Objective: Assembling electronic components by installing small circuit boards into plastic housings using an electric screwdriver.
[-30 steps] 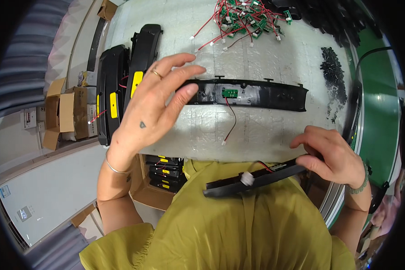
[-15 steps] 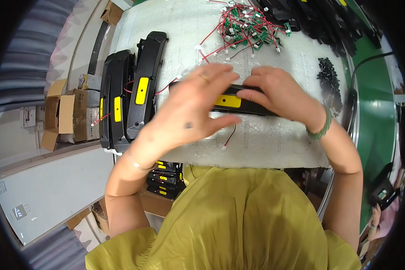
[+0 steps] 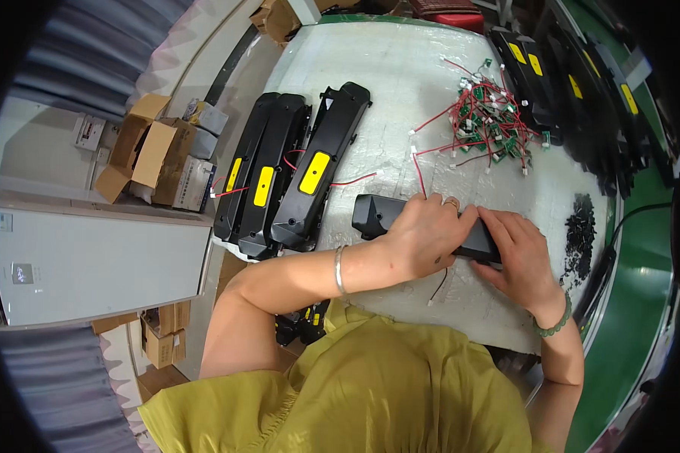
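Note:
A long black plastic housing (image 3: 372,214) lies across the white padded table in front of me. My left hand (image 3: 429,235) is closed over its middle, fingers bent over the far edge and covering any yellow label there. Against its right end, my right hand (image 3: 523,260) grips with thumb on the near side and fingers on the far side. A thin dark wire with a small white plug (image 3: 433,300) comes out on the near side. To the left lie several similar black housings (image 3: 332,128) with yellow labels and red wires.
A tangle of green circuit boards with red wires (image 3: 491,121) lies beyond my hands. Small black parts, perhaps screws, form a pile (image 3: 580,238) at the right. More black housings (image 3: 540,90) are stacked at the far right. An opened cardboard box (image 3: 155,155) stands left of the table (image 3: 400,57).
My left hand, blurred and spread above the housing before, now rests closed on it and hides the yellow label. The whole view has shifted, so the table appears farther right and lower.

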### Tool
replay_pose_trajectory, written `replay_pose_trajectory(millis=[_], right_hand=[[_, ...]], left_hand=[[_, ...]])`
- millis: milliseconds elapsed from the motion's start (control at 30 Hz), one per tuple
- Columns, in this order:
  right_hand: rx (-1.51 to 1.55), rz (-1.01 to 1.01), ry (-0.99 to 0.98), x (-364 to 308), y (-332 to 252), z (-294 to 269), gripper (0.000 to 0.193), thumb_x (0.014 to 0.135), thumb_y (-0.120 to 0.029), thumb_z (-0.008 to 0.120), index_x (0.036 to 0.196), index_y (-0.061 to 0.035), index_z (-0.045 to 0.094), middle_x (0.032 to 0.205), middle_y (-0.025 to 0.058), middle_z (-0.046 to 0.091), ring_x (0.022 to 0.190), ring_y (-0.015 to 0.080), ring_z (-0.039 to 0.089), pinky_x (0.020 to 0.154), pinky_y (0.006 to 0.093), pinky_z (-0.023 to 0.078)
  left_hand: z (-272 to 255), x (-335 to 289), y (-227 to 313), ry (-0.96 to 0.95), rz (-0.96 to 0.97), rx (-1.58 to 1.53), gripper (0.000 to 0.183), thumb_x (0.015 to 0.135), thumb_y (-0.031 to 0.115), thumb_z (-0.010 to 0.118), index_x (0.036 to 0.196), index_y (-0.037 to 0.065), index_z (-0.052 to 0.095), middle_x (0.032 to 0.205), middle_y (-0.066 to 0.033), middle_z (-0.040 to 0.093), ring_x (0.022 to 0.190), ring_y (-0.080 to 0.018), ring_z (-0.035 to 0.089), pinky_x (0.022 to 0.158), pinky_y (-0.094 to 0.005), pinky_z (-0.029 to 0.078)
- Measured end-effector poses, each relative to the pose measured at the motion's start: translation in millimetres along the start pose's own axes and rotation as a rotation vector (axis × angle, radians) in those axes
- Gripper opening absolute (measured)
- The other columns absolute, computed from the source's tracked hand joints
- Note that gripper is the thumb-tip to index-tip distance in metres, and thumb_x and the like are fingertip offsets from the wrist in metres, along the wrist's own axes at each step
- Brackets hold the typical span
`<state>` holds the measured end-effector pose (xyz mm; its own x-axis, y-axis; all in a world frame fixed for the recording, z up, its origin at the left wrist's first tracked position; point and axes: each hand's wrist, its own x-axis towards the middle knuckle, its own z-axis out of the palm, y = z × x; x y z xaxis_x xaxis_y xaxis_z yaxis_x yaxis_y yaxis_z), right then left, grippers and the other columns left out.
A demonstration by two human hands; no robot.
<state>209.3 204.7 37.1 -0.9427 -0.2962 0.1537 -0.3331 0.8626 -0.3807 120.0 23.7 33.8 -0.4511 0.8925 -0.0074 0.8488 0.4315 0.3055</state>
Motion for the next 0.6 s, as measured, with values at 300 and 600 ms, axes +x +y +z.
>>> replay_pose_trajectory(millis=[300,600], right_hand=[[0.439,0.097,0.977,34,13,-50,0.024,0.091,-0.003,0.049,0.113,0.0045,0.055,0.114,0.0123,0.058,0.103,0.0184,0.055,0.090,0.0306,0.043],[0.684,0.207,0.246,191,-38,109,0.065,0.078,-0.027,0.071,0.133,-0.0095,0.041,0.127,0.0250,0.036,0.088,0.0313,0.060,0.080,0.0333,0.052]], left_hand=[[-132,-63,-58,0.552,-0.386,-0.508,0.049,0.070,0.021,0.077,0.107,-0.005,0.058,0.089,-0.0132,0.065,0.081,-0.0189,0.063,0.073,-0.0292,0.050],[-94,-138,-158,0.228,-1.053,-0.033,0.082,0.069,0.051,0.072,0.121,-0.009,0.050,0.112,-0.0299,0.059,0.107,-0.0392,0.058,0.092,-0.0408,0.045]])
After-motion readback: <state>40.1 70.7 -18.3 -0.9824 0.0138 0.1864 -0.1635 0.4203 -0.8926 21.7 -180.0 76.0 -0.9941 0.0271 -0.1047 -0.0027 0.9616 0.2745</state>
